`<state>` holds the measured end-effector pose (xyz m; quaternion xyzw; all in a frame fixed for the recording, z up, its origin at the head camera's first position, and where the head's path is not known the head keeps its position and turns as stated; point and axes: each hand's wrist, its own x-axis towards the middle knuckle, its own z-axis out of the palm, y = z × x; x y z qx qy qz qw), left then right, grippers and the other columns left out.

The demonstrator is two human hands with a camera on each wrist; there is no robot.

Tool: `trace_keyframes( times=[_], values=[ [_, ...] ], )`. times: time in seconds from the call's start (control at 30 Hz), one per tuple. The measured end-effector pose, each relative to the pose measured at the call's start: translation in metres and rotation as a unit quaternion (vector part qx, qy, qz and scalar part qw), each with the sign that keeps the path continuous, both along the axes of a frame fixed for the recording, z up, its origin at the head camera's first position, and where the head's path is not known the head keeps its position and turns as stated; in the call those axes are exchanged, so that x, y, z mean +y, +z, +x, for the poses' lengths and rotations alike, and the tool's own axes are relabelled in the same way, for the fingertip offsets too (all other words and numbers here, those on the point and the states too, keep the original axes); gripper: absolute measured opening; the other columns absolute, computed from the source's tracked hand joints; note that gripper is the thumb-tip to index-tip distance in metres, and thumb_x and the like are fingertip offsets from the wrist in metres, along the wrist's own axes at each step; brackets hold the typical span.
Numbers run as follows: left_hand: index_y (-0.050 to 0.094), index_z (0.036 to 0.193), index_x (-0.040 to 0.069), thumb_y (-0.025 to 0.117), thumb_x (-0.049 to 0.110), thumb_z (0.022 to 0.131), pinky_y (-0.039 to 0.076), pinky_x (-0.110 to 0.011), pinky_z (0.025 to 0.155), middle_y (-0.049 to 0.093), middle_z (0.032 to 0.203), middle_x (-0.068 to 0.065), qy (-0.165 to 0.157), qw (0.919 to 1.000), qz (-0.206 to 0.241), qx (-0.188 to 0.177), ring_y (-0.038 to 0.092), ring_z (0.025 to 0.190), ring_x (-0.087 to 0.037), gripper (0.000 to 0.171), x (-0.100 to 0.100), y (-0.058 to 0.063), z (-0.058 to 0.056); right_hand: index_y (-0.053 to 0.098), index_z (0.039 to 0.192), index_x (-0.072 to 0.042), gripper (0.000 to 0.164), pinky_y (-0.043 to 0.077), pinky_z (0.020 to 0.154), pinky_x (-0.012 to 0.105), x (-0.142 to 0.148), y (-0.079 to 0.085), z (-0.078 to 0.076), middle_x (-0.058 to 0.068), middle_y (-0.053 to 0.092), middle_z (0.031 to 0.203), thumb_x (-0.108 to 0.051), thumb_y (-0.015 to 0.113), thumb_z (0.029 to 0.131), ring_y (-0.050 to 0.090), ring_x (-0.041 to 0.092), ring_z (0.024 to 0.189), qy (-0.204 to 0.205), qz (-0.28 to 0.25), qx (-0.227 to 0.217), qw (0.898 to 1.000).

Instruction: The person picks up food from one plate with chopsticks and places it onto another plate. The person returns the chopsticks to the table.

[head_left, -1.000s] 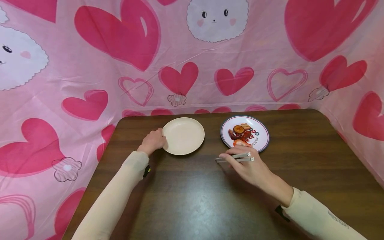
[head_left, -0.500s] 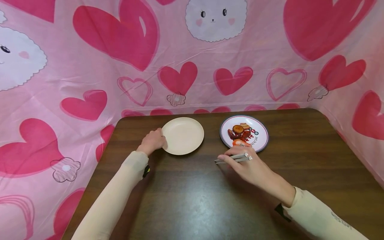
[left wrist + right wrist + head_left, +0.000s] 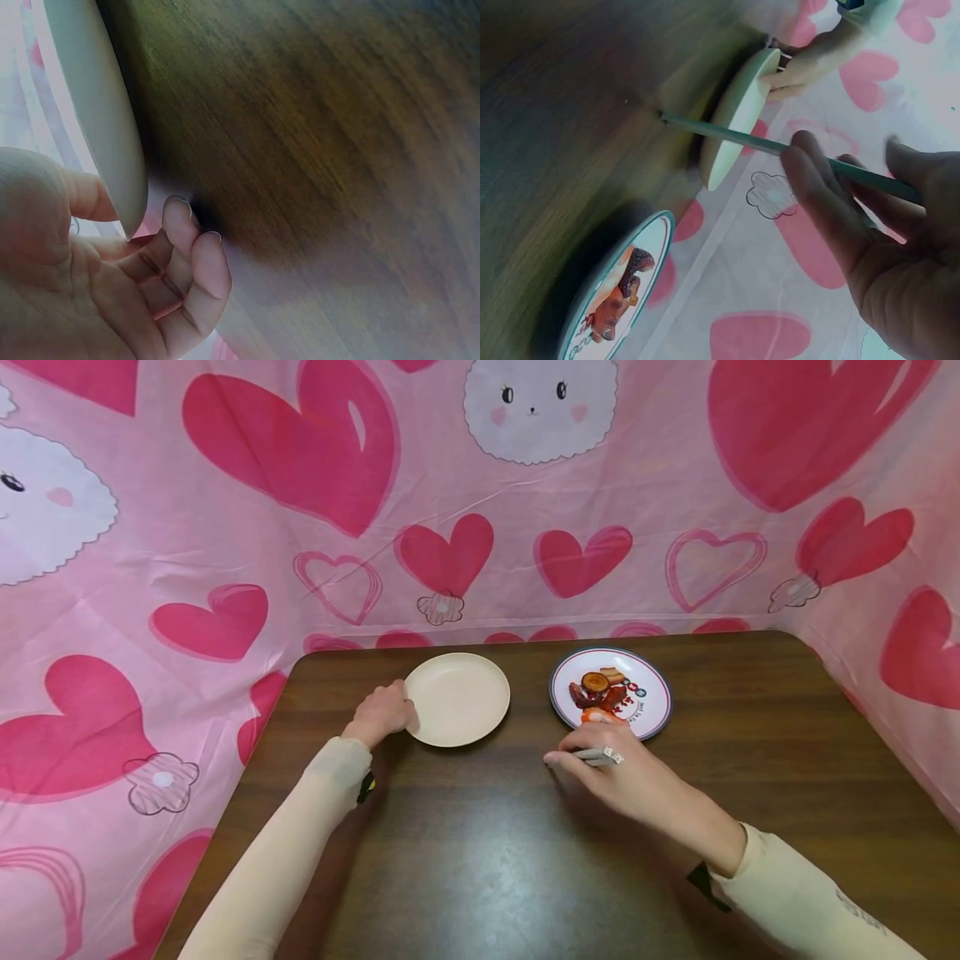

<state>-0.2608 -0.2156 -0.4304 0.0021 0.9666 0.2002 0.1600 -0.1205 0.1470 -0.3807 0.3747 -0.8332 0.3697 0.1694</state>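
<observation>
Head view shows two plates side by side near the far edge of the brown worktop. The left hand has its fingers and thumb pinching the rim of the pale plate. The right hand has its fingers curled round gray chopsticks. Their tips point down over the wood, away from the food on the white plate; I can't tell if they touch the wood.

The sticks look thin and smooth, so they might roll or cross if the grip gets loose. The food looks shiny and maybe slick, so a bit could slip and drop on the wood. A hard tug could slide the pale plate, as it looks light.

Both plates are round and shallow. The pale one is plain; the white one has a dark rim and a red ring. The food is lumpy, brown, red and orange. Behind, the pink cloth has creases.
</observation>
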Motion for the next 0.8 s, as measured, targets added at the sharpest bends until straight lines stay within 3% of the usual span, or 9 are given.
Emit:
trace_keyframes(
  times=[0.2,0.37,0.63,0.8],
  values=[
    [0.049,0.136,-0.004,0.062,0.019,0.094,0.049,-0.058,0.094,0.061,0.113,-0.022,-0.007,1.0,-0.003,0.003,0.057,0.1,-0.04,0.05,0.001,-0.001,-0.001,0.076,0.085,-0.013,0.015,0.045,0.074,0.03,0.001,-0.003,-0.003,-0.015,0.068,0.078,-0.006,0.089,0.081,0.055,0.008,0.079,-0.008,0.035,0.018,0.999],
    [0.049,0.135,-0.004,0.063,0.019,0.094,0.05,-0.058,0.094,0.061,0.112,-0.021,-0.006,1.0,-0.003,0.003,0.057,0.1,-0.039,0.049,0.001,-0.002,-0.001,0.078,0.087,-0.009,0.012,0.046,0.068,0.023,0.001,-0.009,-0.004,-0.01,0.07,0.08,-0.003,0.087,0.083,0.056,0.008,0.076,-0.026,-0.008,0.001,1.0],
    [0.049,0.137,-0.005,0.062,0.018,0.094,0.05,-0.057,0.092,0.062,0.114,-0.021,-0.013,0.9998,-0.007,0.014,0.058,0.099,-0.039,0.051,-0.001,-0.001,0.0,0.08,0.094,-0.012,0.003,0.045,0.059,0.021,0.002,-0.016,-0.003,-0.01,0.061,0.077,-0.009,0.079,0.095,0.061,0.005,0.063,-0.077,-0.068,-0.083,0.991],
    [0.049,0.138,-0.005,0.062,0.018,0.094,0.05,-0.056,0.091,0.061,0.113,-0.021,-0.012,0.9999,-0.004,0.011,0.057,0.098,-0.039,0.051,0.0,-0.002,0.0,0.08,0.091,-0.009,0.01,0.047,0.06,0.024,0.003,-0.017,-0.004,0.001,0.065,0.077,-0.008,0.073,0.099,0.067,0.009,0.062,-0.076,-0.098,-0.14,0.982]
  ],
)
